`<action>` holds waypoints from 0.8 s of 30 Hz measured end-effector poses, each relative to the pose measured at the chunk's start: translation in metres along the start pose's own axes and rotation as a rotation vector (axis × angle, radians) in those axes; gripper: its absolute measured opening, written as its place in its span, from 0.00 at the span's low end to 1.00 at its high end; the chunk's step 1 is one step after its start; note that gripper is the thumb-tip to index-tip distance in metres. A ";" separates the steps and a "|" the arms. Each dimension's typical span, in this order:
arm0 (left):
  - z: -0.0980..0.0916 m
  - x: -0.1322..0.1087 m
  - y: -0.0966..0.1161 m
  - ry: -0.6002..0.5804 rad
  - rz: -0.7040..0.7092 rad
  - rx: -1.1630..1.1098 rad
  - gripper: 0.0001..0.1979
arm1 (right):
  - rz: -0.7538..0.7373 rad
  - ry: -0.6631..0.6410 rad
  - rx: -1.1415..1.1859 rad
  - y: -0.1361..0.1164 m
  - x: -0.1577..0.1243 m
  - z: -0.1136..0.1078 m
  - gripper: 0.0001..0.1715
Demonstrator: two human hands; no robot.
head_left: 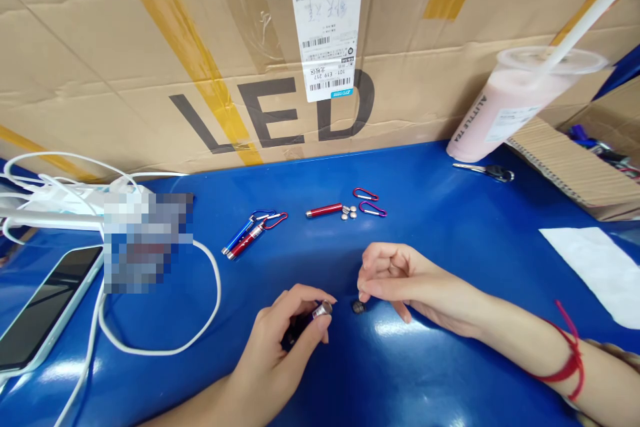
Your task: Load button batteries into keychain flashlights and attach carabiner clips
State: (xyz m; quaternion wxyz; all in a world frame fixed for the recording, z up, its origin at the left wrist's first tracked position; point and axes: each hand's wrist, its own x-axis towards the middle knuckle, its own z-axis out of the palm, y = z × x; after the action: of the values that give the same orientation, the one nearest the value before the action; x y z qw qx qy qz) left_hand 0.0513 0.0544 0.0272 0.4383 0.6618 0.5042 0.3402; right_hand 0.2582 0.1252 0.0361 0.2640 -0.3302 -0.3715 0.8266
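My left hand (280,337) is closed around a small dark flashlight tube (323,309). Its silver end pokes out between thumb and forefinger, and the rest is mostly hidden in the palm. My right hand (395,277) is pinched, with its fingertips right above a small black round piece (358,307); I cannot tell whether they grip it. Beyond the hands lie a red tube (324,211), several button cells (349,213), a red carabiner (365,194) and a purple carabiner (373,209). A blue keychain flashlight (239,235) and a red keychain flashlight (246,241) lie together, left of the red tube.
A large cardboard box (150,80) stands along the back. At right are a pink drink cup (515,100), a key (484,171), an open carton (575,170) and a white paper (595,270). White cables (219,287) and a phone (50,307) occupy the left.
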 end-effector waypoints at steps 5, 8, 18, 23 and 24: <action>0.001 -0.001 0.000 0.009 0.011 -0.003 0.07 | 0.006 0.006 -0.005 -0.001 0.001 0.000 0.14; 0.000 -0.001 0.000 0.002 0.006 -0.004 0.07 | 0.010 0.010 0.002 -0.001 0.000 0.001 0.14; 0.001 -0.001 0.000 -0.002 0.007 -0.001 0.07 | -0.023 -0.007 0.007 0.002 0.001 -0.002 0.14; 0.002 0.000 -0.001 0.006 0.007 0.004 0.07 | -0.030 -0.017 0.005 0.002 0.000 -0.003 0.14; 0.002 0.000 -0.001 0.006 0.011 -0.001 0.07 | -0.031 -0.016 0.006 0.003 0.000 -0.003 0.13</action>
State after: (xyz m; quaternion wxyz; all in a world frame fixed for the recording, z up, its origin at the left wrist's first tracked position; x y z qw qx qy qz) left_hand 0.0525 0.0542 0.0257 0.4351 0.6632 0.5019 0.3448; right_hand 0.2598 0.1253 0.0325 0.2747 -0.3170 -0.3760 0.8262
